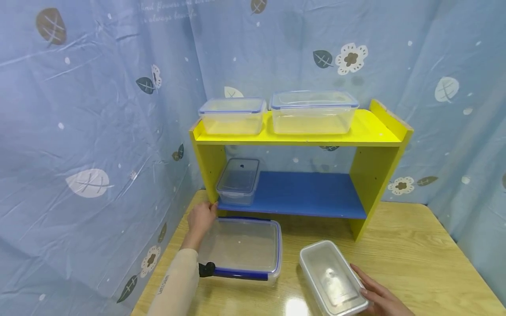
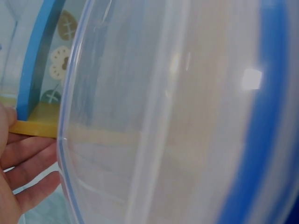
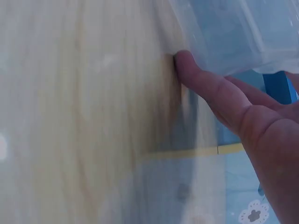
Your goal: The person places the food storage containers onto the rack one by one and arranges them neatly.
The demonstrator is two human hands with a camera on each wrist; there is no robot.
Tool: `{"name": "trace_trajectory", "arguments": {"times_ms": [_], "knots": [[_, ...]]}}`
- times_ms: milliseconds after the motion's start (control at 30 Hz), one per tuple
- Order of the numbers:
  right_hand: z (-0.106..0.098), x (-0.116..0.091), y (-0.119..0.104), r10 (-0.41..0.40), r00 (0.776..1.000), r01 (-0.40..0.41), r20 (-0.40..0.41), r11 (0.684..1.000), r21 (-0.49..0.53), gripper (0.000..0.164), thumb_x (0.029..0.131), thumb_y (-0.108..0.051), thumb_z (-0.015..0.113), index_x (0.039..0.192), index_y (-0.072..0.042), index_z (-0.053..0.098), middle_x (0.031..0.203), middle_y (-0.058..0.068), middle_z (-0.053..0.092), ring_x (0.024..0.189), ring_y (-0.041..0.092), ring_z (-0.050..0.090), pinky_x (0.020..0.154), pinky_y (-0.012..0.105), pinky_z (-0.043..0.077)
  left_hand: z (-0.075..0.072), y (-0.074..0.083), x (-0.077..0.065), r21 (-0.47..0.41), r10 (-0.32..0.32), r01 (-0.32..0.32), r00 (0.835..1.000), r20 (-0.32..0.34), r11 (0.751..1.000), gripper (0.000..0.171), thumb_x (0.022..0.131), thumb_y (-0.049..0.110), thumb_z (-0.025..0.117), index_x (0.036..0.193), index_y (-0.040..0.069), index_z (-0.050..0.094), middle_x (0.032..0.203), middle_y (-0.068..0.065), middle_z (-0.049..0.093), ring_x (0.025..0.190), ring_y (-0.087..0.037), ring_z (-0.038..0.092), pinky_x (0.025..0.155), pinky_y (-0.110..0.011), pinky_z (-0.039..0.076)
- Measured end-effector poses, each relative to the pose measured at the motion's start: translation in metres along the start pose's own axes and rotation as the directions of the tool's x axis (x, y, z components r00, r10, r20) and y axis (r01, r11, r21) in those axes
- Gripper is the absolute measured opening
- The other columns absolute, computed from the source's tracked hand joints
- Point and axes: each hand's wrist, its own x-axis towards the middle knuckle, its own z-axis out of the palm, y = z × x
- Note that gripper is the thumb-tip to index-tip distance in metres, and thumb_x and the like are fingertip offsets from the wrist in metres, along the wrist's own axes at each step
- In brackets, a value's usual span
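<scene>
At the front left leg of a small yellow and blue shelf (image 1: 308, 193), my left hand (image 1: 202, 218) grips the yellow side panel (image 2: 35, 127), thumb on one face and fingers on the other. Beneath that arm lies a large clear food container with blue clips (image 1: 245, 245), its lid up. My right hand (image 1: 381, 294) holds a smaller clear food container with a whitish lid (image 1: 330, 278) by its near right corner. In the right wrist view, a finger (image 3: 212, 86) lies along that container's side (image 3: 233, 37), close over the table.
Two clear containers with blue-rimmed lids, a smaller one (image 1: 233, 118) and a longer one (image 1: 314, 114), stand on the top board. Another clear container (image 1: 238, 182) sits at the left of the blue board. Patterned blue curtains (image 1: 118, 131) surround the wooden table (image 1: 419, 250).
</scene>
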Motion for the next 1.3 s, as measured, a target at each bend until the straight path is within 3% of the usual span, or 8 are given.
{"name": "trace_trajectory", "arguments": {"times_ms": [200,567,800,1033,1167,1300], "knots": [[0.004,0.005,0.005,-0.021,0.999,0.022,-0.045,0.999,0.024,0.055,0.108,-0.013,0.018,0.146,-0.052,0.026,0.14,-0.028,0.046,0.129,0.009,0.048,0.106,0.046,0.042,0.0,0.0,0.0,0.006,-0.019,0.019,1.0,0.007,1.0,0.04,0.098,0.038,0.054,0.068,0.012,0.058,0.058,-0.002,0.05,0.05,-0.018,0.044,0.046,-0.03,0.029],[0.008,0.004,0.013,-0.036,0.985,0.045,-0.169,0.998,0.052,0.05,0.108,-0.018,0.025,0.138,-0.054,0.04,0.132,-0.031,0.052,0.123,0.011,0.054,0.103,0.047,0.044,0.003,0.003,0.003,-0.009,-0.019,0.019,0.999,0.026,1.0,0.038,0.098,0.04,0.054,0.074,0.011,0.061,0.059,-0.002,0.051,0.053,-0.018,0.046,0.049,-0.029,0.032],[0.014,0.013,0.011,-0.032,0.953,0.012,-0.301,0.998,-0.066,0.048,0.108,-0.02,0.03,0.135,-0.057,0.043,0.127,-0.035,0.053,0.117,0.006,0.057,0.098,0.051,0.047,0.003,0.0,0.001,-0.017,-0.008,0.008,1.0,0.002,1.0,0.039,0.098,0.038,0.056,0.07,0.011,0.059,0.057,-0.003,0.05,0.051,-0.019,0.045,0.047,-0.03,0.03],[0.024,0.025,0.007,-0.133,0.943,0.092,-0.304,0.985,-0.145,0.051,0.107,-0.013,0.029,0.146,-0.046,0.034,0.131,-0.035,0.05,0.116,0.003,0.057,0.094,0.044,0.051,0.006,-0.001,0.0,-0.024,-0.03,0.03,0.999,0.019,0.999,0.037,0.098,0.039,0.055,0.077,0.01,0.063,0.059,-0.003,0.051,0.053,-0.018,0.047,0.05,-0.029,0.032],[0.03,0.031,0.002,-0.163,0.921,0.095,-0.353,0.974,-0.204,0.05,0.107,-0.015,0.03,0.149,-0.041,0.029,0.131,-0.036,0.049,0.115,0.003,0.058,0.092,0.042,0.053,0.005,0.0,0.0,-0.02,-0.038,0.039,0.999,0.016,0.999,0.036,0.098,0.039,0.055,0.079,0.009,0.063,0.059,-0.003,0.051,0.054,-0.019,0.047,0.052,-0.029,0.032],[0.04,0.038,-0.007,-0.154,0.875,0.031,-0.459,0.964,-0.265,0.049,0.107,-0.021,0.034,0.152,-0.039,0.023,0.126,-0.039,0.049,0.112,0.004,0.061,0.09,0.042,0.054,0.004,0.0,0.0,-0.02,-0.041,0.041,0.999,0.016,0.999,0.036,0.098,0.039,0.055,0.079,0.009,0.062,0.06,-0.004,0.051,0.055,-0.019,0.047,0.052,-0.03,0.032]]}}
